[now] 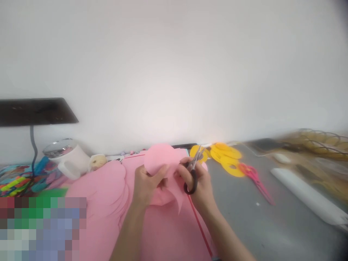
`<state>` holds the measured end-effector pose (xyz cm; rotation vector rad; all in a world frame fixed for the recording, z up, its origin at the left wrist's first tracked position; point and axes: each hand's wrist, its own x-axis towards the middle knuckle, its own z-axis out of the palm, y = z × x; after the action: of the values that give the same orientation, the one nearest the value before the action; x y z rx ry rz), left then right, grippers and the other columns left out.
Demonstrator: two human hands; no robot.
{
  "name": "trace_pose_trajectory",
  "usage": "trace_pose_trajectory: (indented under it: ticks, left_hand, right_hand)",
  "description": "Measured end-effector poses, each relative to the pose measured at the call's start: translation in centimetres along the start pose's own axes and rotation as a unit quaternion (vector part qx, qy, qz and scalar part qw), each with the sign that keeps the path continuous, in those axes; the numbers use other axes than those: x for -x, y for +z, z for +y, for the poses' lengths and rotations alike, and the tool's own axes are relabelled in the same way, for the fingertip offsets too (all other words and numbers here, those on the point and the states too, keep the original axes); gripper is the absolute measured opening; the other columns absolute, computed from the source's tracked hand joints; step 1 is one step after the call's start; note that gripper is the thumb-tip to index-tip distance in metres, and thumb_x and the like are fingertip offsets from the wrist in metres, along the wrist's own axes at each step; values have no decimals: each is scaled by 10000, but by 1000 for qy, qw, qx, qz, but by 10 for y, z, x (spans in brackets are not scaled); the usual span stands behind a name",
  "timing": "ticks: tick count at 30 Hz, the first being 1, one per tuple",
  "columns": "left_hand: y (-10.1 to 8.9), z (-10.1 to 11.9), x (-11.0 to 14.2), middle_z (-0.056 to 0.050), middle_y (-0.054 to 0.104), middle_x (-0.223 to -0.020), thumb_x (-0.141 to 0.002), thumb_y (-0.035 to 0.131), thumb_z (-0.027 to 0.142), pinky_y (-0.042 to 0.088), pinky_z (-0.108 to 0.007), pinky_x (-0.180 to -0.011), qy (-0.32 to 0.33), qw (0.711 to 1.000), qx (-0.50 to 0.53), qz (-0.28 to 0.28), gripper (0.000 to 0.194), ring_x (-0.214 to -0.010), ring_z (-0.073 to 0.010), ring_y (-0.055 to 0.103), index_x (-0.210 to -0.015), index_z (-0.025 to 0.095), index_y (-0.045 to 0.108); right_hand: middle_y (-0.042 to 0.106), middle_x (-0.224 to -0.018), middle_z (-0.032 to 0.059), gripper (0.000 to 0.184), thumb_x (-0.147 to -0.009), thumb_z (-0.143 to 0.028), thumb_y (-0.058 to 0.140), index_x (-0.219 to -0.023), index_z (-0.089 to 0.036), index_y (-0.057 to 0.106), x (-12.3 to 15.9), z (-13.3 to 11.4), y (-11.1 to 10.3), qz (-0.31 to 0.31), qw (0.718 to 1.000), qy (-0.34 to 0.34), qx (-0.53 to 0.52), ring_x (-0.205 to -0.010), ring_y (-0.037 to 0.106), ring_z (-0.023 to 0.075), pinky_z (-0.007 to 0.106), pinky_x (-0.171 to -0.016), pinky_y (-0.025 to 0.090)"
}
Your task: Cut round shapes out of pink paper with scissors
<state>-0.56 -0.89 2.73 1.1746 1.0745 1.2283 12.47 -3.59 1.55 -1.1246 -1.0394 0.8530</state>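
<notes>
My left hand (148, 179) pinches a piece of pink paper (160, 157) with a rounded upper edge, raised above the table. A curled strip of the same pink hangs below the fingers. In my right hand (201, 181) are black-handled scissors (193, 170), their metal blades pointing up and away from the paper. The fingertips of that hand also touch the right side of the pink piece. Beneath both hands lies a large pink sheet (168, 235) with a red line along its right side. Scalloped pink paper pieces (100, 192) are piled to the left.
Yellow paper rings (228, 159) lie at the back right, beside pink scissors (255, 181). Farther right is a long white object (307, 195) on the grey table (239, 224). A white mug (72, 159) and colourful items (16, 181) stand at left, below a dark wall strip (35, 111) with a cable.
</notes>
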Motion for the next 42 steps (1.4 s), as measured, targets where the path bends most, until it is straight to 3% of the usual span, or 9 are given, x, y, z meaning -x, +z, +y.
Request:
trace_pose_trajectory:
  ticks: [4, 7, 14, 18, 25, 42]
  left_hand:
    - [3, -2, 1, -19, 549, -399, -665, 714, 313, 379, -239, -386, 1, 1000, -11, -8, 308, -370, -116, 481, -441, 146, 586]
    - [6, -3, 1, -22, 567, -410, -680, 710, 312, 407, -248, -407, 15, 1000, -3, 5, 298, -383, -125, 507, -456, 147, 602]
    - [5, -6, -3, 16, 521, -381, -636, 740, 251, 381, -255, -386, 47, 992, 52, 100, 273, -351, -118, 476, -439, 152, 579]
    - [5, -8, -4, 21, 537, -391, -619, 737, 213, 408, -258, -422, 53, 991, 57, 107, 246, -372, -121, 490, -440, 157, 578]
    - [5, -8, -2, 21, 543, -374, -582, 748, 239, 400, -223, -415, 65, 988, -26, 138, 258, -384, -112, 488, -415, 160, 568]
    - [5, -6, 0, 17, 551, -386, -584, 727, 240, 406, -204, -421, 68, 986, -56, 138, 229, -401, -112, 496, -439, 157, 570]
  right_hand:
    - [470, -661, -35, 225, -753, -411, 687, -798, -213, 590, 0, 0, -1, 7, 1000, 10, 11, -490, 375, 97, 235, -456, 353]
    - [490, -682, -31, 229, -750, -390, 698, -723, -206, 562, 1, 1, 1, -21, 1000, 6, -13, -528, 405, 102, 236, -491, 367]
    - [509, -586, -40, 275, -728, -399, 734, -735, -203, 541, 2, 0, 5, -169, 985, 22, -24, -526, 412, 115, 237, -488, 344]
    - [469, -587, -46, 301, -725, -426, 735, -720, -203, 532, 2, 2, 4, -208, 978, 5, -34, -539, 396, 117, 236, -486, 346]
    - [423, -592, -52, 306, -733, -398, 735, -728, -201, 501, 2, 3, 2, -204, 979, 23, -16, -540, 356, 107, 219, -460, 308]
    - [443, -592, -41, 290, -740, -374, 726, -713, -189, 504, 1, 2, 3, -209, 977, 28, -18, -556, 371, 109, 225, -477, 301]
